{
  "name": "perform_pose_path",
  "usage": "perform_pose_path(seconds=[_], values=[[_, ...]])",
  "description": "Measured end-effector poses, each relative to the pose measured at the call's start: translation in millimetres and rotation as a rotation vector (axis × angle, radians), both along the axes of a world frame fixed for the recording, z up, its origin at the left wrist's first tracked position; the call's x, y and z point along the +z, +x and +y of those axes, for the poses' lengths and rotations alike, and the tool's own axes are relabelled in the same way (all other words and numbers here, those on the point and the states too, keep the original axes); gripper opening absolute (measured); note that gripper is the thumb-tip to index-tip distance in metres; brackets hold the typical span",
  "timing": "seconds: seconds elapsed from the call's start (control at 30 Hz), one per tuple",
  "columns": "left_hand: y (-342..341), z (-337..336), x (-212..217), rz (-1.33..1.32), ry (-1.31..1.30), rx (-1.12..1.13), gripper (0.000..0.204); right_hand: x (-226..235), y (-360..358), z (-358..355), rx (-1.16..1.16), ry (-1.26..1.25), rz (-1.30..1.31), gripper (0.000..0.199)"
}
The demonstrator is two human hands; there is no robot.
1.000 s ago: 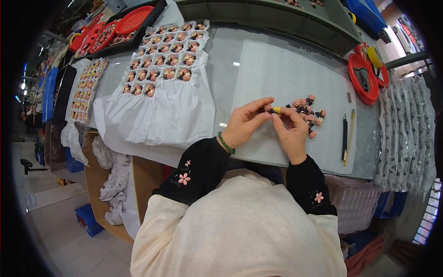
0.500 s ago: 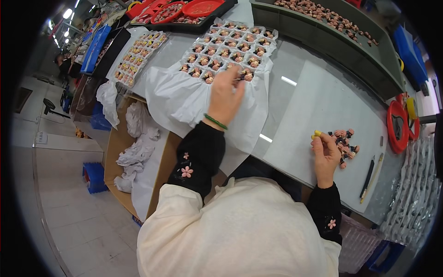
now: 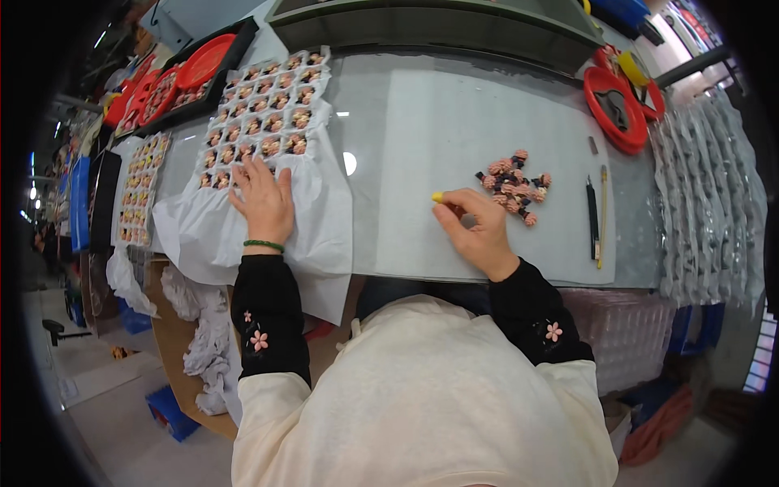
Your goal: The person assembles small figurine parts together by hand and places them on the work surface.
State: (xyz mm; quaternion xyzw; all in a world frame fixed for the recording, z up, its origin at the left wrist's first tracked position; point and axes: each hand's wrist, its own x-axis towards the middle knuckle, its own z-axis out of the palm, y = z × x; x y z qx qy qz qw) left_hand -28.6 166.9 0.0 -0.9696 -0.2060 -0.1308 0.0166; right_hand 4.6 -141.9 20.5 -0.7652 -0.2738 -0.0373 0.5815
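My left hand (image 3: pixel 264 200) lies flat, fingers apart, on the near edge of a white blister tray (image 3: pixel 258 114) whose cells hold small pink-and-brown figures. It holds nothing. My right hand (image 3: pixel 476 228) rests on the glass-topped table (image 3: pixel 438 122), fingers closed on a small yellow-tipped tool (image 3: pixel 439 197). Just beyond that hand lies a loose pile of small pink and dark figures (image 3: pixel 513 183). White sheeting (image 3: pixel 316 235) hangs under the tray over the table edge.
A dark pen (image 3: pixel 591 217) and a thin stick (image 3: pixel 602 215) lie right of the pile. Red tape holders (image 3: pixel 614 99) sit at the far right, clear plastic trays (image 3: pixel 706 195) beyond them. Red trays (image 3: pixel 191 69) and another filled tray (image 3: pixel 138 187) stand at the left.
My left hand left the pile, reached to the tray at the left and now lies flat on its near edge. My right hand stayed by the pile with the yellow-tipped tool.
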Motion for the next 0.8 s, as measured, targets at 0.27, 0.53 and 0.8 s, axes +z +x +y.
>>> perform_pose_path(seconds=[0.27, 0.53, 0.8], values=[[-2.1, -17.9, 9.6, -0.069, 0.003, -0.037, 0.065, 18.7, 21.4, -12.6, -0.147, -0.258, -0.505, 0.021], [1.6, -130.7, 30.7, -0.288, -1.380, -0.573, 0.026, 22.1, 31.5, -17.1, -0.076, -0.289, -0.313, 0.028], [20.4, -170.5, 10.5, -0.171, -2.000, -0.494, 0.028, -6.4, 7.6, -6.3, -0.035, 0.220, 0.076, 0.030]])
